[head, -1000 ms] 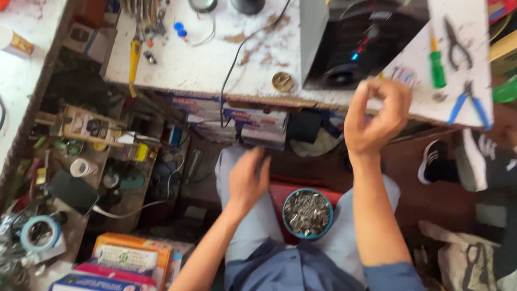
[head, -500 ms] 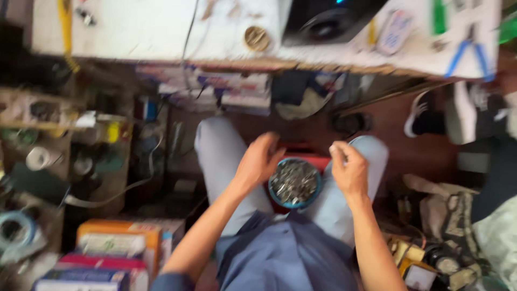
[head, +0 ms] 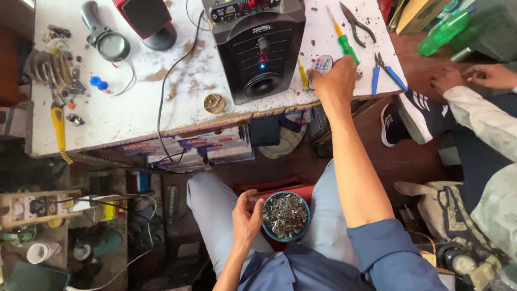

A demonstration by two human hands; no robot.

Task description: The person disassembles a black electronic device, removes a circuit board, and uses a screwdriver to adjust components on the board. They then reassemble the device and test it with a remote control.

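Blue bowl [head: 286, 216] of metal bits steadied by left hand [head: 246, 218], fingers cupping rim; right hand [head: 335, 82] fingers clenched beside small remote [head: 322, 64] on surface [head: 134, 118].

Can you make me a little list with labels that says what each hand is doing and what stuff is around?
Left hand: open, touching the rim of a blue bowl of small metal bits between the knees
Right hand: stretched up to the white worktable, resting at its edge by a small remote
Beside the right hand: black speaker, green-handled screwdriver, blue-handled pliers
Further left on the table: magnifier, round brass piece
Another person's hands: at the right edge
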